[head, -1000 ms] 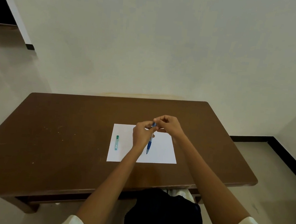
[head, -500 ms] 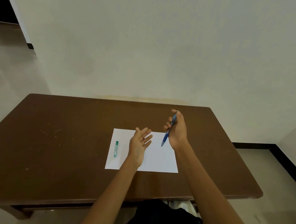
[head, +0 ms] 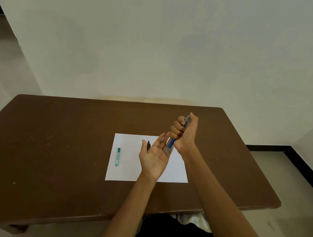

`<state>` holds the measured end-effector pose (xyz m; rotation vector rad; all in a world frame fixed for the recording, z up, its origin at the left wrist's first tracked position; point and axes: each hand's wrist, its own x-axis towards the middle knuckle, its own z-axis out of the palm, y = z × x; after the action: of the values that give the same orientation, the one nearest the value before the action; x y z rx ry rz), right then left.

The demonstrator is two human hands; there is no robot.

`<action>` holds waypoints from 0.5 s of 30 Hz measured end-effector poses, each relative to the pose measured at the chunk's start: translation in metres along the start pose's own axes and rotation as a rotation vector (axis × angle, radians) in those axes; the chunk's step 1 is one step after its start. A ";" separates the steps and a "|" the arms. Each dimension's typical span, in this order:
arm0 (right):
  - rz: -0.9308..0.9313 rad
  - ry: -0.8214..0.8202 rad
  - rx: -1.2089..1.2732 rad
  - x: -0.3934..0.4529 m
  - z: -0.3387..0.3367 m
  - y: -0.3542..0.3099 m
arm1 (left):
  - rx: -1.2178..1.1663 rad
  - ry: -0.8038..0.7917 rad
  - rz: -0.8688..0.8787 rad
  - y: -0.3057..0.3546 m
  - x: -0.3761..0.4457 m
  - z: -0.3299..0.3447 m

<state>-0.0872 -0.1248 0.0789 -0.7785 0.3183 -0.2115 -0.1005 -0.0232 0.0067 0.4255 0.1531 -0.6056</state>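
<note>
Since the earlier frame the right hand (head: 185,133) has closed in. Its curled fingers grip the pencil (head: 171,144), which slants tip-down at mid-frame onto the left hand (head: 155,157), palm-up with fingers spread above the paper (head: 127,169).

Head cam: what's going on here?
A person sits at a brown table. Their right hand grips a blue mechanical pencil in a fist, tip pointing down at the left hand, which is held open and palm up above a white sheet of paper. Whether the tip touches the palm is unclear. A green lead case lies on the left part of the sheet, untouched.
</note>
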 end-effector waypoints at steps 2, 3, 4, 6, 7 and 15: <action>0.014 0.010 -0.006 0.003 -0.006 0.004 | 0.002 0.002 -0.005 -0.004 0.004 -0.002; 0.017 0.014 -0.009 0.004 -0.008 0.005 | 0.001 0.005 -0.010 -0.006 0.005 -0.002; 0.019 0.019 -0.011 0.005 -0.010 0.006 | -0.002 0.010 -0.017 -0.008 0.007 -0.004; 0.020 0.033 -0.017 0.009 -0.015 0.008 | -0.006 0.022 -0.025 -0.012 0.010 -0.008; 0.020 0.041 -0.021 0.011 -0.017 0.009 | -0.009 0.031 -0.026 -0.014 0.012 -0.011; 0.058 0.098 -0.105 0.027 -0.033 0.018 | -0.029 0.062 -0.024 -0.023 0.027 -0.028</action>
<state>-0.0727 -0.1418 0.0383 -0.8633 0.4475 -0.1797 -0.0926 -0.0425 -0.0331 0.4151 0.2258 -0.6132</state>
